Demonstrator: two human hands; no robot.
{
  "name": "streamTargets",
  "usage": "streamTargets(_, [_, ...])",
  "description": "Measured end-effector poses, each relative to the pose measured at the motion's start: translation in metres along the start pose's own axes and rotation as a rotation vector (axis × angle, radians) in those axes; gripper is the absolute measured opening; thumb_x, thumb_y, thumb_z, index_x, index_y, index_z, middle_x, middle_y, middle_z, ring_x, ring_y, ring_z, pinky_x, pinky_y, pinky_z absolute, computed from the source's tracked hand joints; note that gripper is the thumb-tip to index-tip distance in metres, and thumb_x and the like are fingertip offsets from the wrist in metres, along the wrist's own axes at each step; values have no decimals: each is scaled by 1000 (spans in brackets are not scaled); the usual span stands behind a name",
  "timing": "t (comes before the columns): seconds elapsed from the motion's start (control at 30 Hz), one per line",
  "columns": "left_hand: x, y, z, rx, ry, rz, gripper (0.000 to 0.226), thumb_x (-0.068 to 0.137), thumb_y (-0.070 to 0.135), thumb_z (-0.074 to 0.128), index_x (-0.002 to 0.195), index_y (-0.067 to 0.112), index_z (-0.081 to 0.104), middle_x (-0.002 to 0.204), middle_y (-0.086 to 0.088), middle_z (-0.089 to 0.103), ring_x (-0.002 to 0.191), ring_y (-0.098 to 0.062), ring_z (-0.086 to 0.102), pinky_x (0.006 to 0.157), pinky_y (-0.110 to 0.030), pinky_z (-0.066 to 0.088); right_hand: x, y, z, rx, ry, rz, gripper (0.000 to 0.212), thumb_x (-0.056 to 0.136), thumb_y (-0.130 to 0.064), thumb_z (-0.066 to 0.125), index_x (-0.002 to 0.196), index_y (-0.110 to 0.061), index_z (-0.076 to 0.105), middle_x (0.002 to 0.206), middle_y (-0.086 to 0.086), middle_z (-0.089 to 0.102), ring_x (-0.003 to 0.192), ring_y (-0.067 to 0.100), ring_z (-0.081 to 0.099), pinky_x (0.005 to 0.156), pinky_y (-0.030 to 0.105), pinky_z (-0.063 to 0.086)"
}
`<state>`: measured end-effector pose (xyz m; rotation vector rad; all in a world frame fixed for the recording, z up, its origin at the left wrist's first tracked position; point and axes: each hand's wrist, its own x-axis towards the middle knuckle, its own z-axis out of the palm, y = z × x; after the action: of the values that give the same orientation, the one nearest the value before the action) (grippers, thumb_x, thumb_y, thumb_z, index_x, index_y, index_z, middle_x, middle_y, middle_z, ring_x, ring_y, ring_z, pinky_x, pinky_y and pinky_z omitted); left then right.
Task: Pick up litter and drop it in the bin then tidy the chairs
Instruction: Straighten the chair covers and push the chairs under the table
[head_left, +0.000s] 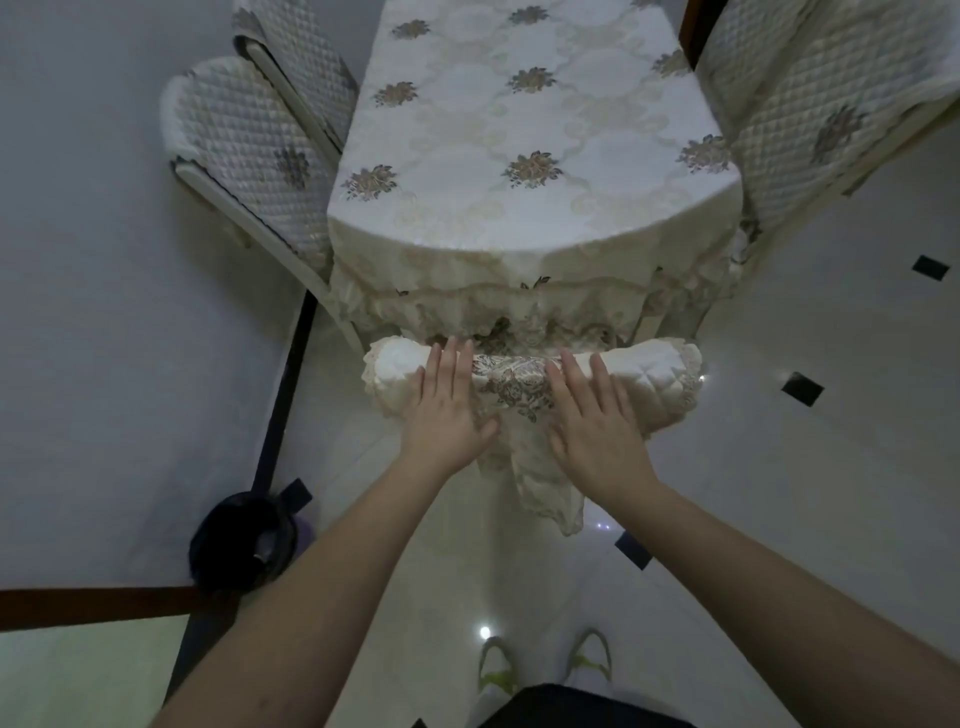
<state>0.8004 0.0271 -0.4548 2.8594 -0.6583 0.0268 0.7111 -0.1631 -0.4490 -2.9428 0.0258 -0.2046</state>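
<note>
A chair with a cream quilted cover (649, 374) stands at the near end of the table, its back top rail just under the tablecloth's hem. My left hand (449, 402) rests flat on the rail's left part, fingers straight. On the right part my right hand (592, 415) lies flat with fingers spread. A dark bin (241, 545) stands on the floor at the lower left, beside the wall. Two more covered chairs (249, 150) stand at the table's left side, and another covered chair (810, 124) is at its right side.
The table (519, 130) wears a cream flowered cloth with a lace hem. White glossy floor tiles with small black insets (802, 388) spread to the right. A dark skirting line (283, 395) runs along the left wall. My shoes (540, 670) show at the bottom.
</note>
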Motion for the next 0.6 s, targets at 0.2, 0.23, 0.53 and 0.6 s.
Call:
streamTargets(0.2, [3,-8,-4,-21,-54,31,99,82,58,52,153,20,-6,162,-1,-2,148,-20,-7,120,-42,2,5,-3,6,-49,-64,27,90,73,-30,61,151,-15,18,158,9,16,146,37,5,116,51,10])
streamTargets(0.23, [4,-9,-4,-16,-67,38,100,82,57,52,153,21,-8,162,-1,-3,148,-20,-8,120,-43,2,5,-2,5,-46,-77,23,92,73,-29,62,151,-16,16,159,8,15,146,37,3,116,51,10])
streamTargets(0.53, [19,-23,-36,-19,-354,151,101,82,45,60,153,22,-8,162,-5,-2,148,-23,-7,120,-41,0,8,-6,-20,-43,-239,66,85,86,-26,54,153,-23,0,161,1,0,147,30,-7,118,48,8])
streamTargets(0.6, [25,-22,-55,11,-455,173,93,87,42,58,154,20,-3,162,-7,2,148,-23,0,120,-39,8,13,-9,-37,-14,-281,97,68,94,-32,43,152,-24,10,161,0,8,147,27,3,115,44,15])
